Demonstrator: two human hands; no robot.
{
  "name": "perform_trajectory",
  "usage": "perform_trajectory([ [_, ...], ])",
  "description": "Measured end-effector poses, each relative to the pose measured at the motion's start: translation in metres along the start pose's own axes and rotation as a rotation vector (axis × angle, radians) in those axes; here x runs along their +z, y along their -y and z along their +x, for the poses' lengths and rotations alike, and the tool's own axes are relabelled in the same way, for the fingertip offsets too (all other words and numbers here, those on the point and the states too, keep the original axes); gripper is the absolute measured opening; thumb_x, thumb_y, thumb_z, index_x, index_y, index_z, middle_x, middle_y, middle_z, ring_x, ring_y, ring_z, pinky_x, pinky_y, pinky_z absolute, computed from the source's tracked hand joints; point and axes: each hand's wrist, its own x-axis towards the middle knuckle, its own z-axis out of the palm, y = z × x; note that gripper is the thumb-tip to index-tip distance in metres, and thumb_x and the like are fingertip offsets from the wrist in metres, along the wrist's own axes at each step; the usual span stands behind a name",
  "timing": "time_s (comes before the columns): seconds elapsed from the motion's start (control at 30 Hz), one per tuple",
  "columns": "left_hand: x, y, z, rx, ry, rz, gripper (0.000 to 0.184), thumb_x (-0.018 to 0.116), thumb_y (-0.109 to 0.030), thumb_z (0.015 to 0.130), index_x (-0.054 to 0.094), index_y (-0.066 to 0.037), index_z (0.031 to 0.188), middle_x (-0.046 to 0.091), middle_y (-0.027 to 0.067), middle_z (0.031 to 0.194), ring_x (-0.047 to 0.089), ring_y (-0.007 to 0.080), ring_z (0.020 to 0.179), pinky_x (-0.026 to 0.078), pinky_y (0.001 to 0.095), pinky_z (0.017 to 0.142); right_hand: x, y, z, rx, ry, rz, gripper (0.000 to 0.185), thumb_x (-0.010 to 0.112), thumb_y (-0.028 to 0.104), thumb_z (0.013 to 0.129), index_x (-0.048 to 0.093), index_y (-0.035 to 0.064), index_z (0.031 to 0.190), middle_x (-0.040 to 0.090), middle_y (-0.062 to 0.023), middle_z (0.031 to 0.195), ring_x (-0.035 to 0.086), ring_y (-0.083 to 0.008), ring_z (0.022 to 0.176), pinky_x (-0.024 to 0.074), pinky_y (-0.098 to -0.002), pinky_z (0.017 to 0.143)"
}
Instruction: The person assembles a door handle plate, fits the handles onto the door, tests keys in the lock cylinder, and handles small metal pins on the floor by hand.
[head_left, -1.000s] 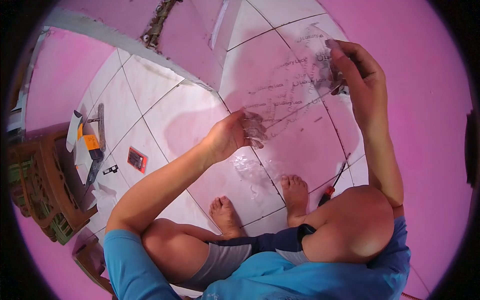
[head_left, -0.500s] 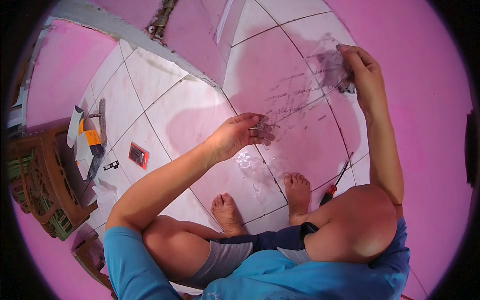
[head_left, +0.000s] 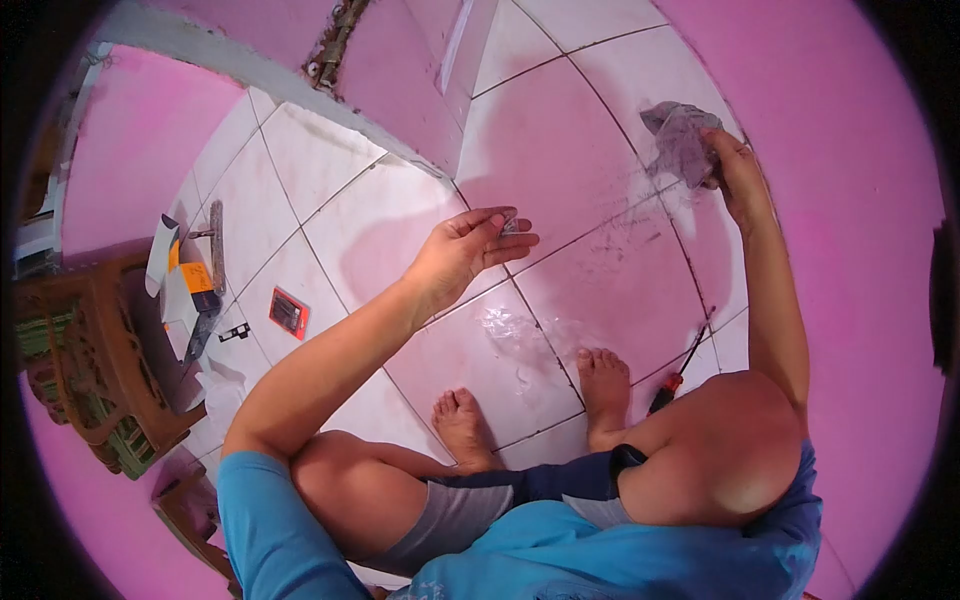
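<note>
My left hand [head_left: 472,247] is in front of the door's lower corner, thumb and index finger pinched on a small clear piece that looks like plastic [head_left: 510,224]. The other fingers stretch out behind it. Off to the right, near the pink wall, my right hand [head_left: 737,178] grips a bunched, greyish, see-through plastic film [head_left: 682,142]. A faint trail of dark print from the film shows over the floor tiles. Between my feet and left hand lies more clear crumpled plastic [head_left: 525,340] on the floor.
A screwdriver [head_left: 672,383] lies beside my right foot. To the left are a red-edged flat pack [head_left: 289,313], a small black metal plate [head_left: 234,332], an orange-and-white box [head_left: 197,285], a long metal tool [head_left: 217,250] and a carved wooden chair [head_left: 110,350]. A pink door [head_left: 400,90] stands ahead.
The printed film stretched between both hands has come away from my left hand and is now bunched in my right. My left hand has moved slightly up; my right has dropped a little.
</note>
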Motion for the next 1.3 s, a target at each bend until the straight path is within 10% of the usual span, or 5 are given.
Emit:
perform_trajectory([
  [0.17,0.000,-0.011,-0.007,0.070,0.083,0.003,0.034,0.054,-0.008,0.102,0.053,0.007,0.133,0.061,0.0242,0.129,0.060,0.0388,0.122,0.051,0.0428,0.107,-0.032,-0.051,0.023,0.019,0.074,-0.394,0.042,0.062,0.033,0.096,0.067,-0.0020,0.117,0.067,-0.0057,0.095,0.060,-0.0154,0.082,0.0480,-0.0300,0.070],
  [0.33,0.009,-0.020,-0.021,0.113,0.079,0.110,0.037,0.053,-0.008,0.102,0.050,0.006,0.136,0.060,0.0232,0.131,0.060,0.0371,0.123,0.051,0.0435,0.106,0.012,-0.012,-0.019,-0.717,-0.503,-1.226,0.042,0.064,0.031,0.096,0.063,0.0000,0.124,0.066,-0.0207,0.116,0.067,-0.0299,0.104,0.0533,-0.0395,0.083],
  [0.57,0.016,-0.025,-0.035,0.219,0.112,0.207,0.030,0.055,-0.012,0.103,0.049,0.002,0.129,0.061,0.0229,0.131,0.062,0.0370,0.120,0.053,0.0447,0.102,0.143,0.031,-0.129,-0.390,0.486,-0.198,0.033,0.067,0.024,0.096,0.064,0.0086,0.126,0.068,-0.0035,0.111,0.065,-0.0134,0.098,0.0524,-0.0296,0.080],
  [1.3,0.034,-0.025,-0.063,0.201,0.007,0.224,0.024,0.059,-0.015,0.102,0.062,0.005,0.116,0.069,0.0136,0.105,0.069,0.0253,0.090,0.059,0.0398,0.082,0.169,0.034,-0.154,-0.014,0.673,0.164,0.012,0.063,0.013,0.096,0.066,0.0046,0.104,0.064,0.0008,0.086,0.060,-0.0090,0.080,0.0497,-0.0271,0.075],
])
